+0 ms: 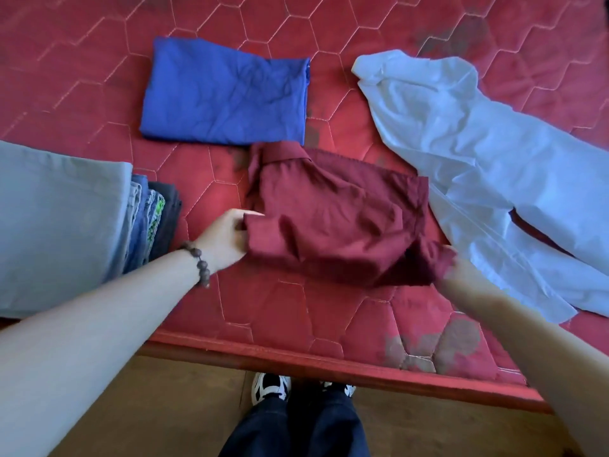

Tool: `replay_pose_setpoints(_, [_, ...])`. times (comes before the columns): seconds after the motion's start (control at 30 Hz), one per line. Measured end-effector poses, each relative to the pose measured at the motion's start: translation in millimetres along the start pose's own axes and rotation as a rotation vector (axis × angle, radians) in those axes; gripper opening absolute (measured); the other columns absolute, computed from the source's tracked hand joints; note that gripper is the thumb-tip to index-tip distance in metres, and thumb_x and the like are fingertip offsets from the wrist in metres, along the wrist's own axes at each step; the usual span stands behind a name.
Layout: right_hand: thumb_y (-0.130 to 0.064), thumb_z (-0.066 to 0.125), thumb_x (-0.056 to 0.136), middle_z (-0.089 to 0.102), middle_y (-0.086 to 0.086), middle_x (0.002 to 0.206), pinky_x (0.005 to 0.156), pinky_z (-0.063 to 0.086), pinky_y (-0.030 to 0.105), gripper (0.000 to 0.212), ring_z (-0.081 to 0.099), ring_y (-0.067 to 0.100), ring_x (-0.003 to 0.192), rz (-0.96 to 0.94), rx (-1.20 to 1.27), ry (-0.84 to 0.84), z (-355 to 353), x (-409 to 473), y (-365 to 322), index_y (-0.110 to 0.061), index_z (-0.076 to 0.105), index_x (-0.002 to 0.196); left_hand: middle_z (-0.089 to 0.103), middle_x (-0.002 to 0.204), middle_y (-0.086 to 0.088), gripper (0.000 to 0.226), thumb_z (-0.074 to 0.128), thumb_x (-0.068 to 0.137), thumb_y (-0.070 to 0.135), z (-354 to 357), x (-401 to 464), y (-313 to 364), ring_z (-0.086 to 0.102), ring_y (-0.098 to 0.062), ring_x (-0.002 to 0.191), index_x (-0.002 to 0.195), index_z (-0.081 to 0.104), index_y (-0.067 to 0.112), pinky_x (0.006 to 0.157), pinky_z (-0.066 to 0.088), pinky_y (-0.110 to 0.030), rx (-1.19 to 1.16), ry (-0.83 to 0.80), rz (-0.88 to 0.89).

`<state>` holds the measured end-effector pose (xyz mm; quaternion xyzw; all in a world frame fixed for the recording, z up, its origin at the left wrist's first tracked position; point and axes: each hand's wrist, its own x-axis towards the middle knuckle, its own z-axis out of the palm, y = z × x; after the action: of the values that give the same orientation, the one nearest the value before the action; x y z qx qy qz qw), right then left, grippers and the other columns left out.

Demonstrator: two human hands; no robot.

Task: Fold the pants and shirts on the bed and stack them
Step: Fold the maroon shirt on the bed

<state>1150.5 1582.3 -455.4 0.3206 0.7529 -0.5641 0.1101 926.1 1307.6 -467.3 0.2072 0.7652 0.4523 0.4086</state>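
Big red mattress [270,308], with a pants stack [66,219] at its left edge and a white shirt [478,166] still unfolded on the right. The maroon shirt [336,216] sits folded in the middle, just in front of the folded blue shirt [227,97]. Left hand [224,239] pinches its left edge, right hand [461,265] grips the near-right corner. I'd lift both sides level so the fold doesn't slump, then drop it square on the blue one.

A big red mattress [270,311] with a stitched six-sided pattern, spread out under both hands and far beyond them. Dark, worn patches on the red cloth, near the edge below the right hand. Brown floor [158,407] lower down, closer than the hands. Soft, even daylight all over.
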Motion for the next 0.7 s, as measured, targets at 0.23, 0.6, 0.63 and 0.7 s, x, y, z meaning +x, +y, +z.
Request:
replay_pose_setpoints(0.23, [-0.031, 0.073, 0.084, 0.075, 0.001, 0.094, 0.091, 0.054, 0.041, 0.021, 0.070, 0.022, 0.094, 0.269, 0.382, 0.271, 22, 41, 21, -0.016, 0.070, 0.098, 0.075, 0.097, 0.003, 0.008, 0.074, 0.079, 0.027, 17, 32, -28, 0.070, -0.015, 0.097, 0.087, 0.074, 0.025, 0.084, 0.055, -0.029, -0.375, 0.259, -0.279])
replay_pose_setpoints(0.6, [-0.042, 0.071, 0.082, 0.075, -0.009, 0.091, 0.088, 0.054, 0.041, 0.021, 0.071, 0.013, 0.091, 0.366, 0.212, 0.204, 37, -24, 53, -0.024, 0.072, 0.093, 0.070, 0.088, 0.029, 0.014, 0.058, 0.094, 0.040, 43, -49, -43, 0.064, 0.008, 0.088, 0.084, 0.069, 0.041, 0.073, 0.046, -0.012, -0.049, 0.286, -0.292])
replay_pose_setpoints(0.63, [-0.043, 0.071, 0.082, 0.075, -0.009, 0.092, 0.087, 0.054, 0.038, 0.019, 0.071, 0.011, 0.091, 0.356, 0.255, 0.211, 36, -21, 49, -0.028, 0.073, 0.093, 0.071, 0.089, 0.026, 0.012, 0.059, 0.093, 0.038, 42, -47, -39, 0.064, 0.009, 0.086, 0.086, 0.069, 0.039, 0.071, 0.046, -0.009, -0.069, 0.311, -0.271])
replay_pose_setpoints(0.7, [-0.041, 0.071, 0.083, 0.075, -0.010, 0.094, 0.085, 0.051, 0.034, 0.011, 0.070, 0.008, 0.091, 0.334, 0.331, 0.237, 35, -14, 37, -0.036, 0.072, 0.094, 0.073, 0.083, 0.011, 0.012, 0.061, 0.092, 0.034, 41, -39, -29, 0.065, 0.002, 0.076, 0.087, 0.069, 0.026, 0.067, 0.049, -0.015, -0.053, 0.366, -0.230])
